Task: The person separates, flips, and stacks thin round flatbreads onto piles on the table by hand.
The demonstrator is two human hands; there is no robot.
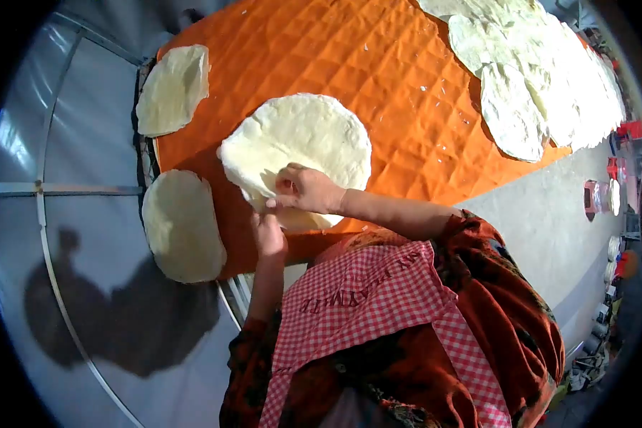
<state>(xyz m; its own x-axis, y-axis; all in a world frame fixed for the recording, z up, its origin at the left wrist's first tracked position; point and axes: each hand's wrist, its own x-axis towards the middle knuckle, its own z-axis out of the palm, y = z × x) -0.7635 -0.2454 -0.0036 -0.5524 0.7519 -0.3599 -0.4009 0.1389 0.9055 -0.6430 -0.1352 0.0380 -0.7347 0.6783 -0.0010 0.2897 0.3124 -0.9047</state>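
A large round sheet of pale, floury flatbread [310, 132] lies on an orange quilted cloth [399, 121], with its near edge at my body. My right hand [308, 191] rests over the near left part of the round, fingers curled in and closed at its edge. Just below, my left hand [267, 232] holds the same edge from underneath, its fingertips close to those of my right hand. Part of the left fingers is hidden by the flatbread and the right hand.
Two smaller flatbreads, an upper one [172, 91] and a lower one [183, 226], lie along the cloth's left side. Several overlapping flatbreads [542, 78] cover the far right. A pale sheeted wall [85, 135] borders the left, and grey floor [542, 214] shows at right.
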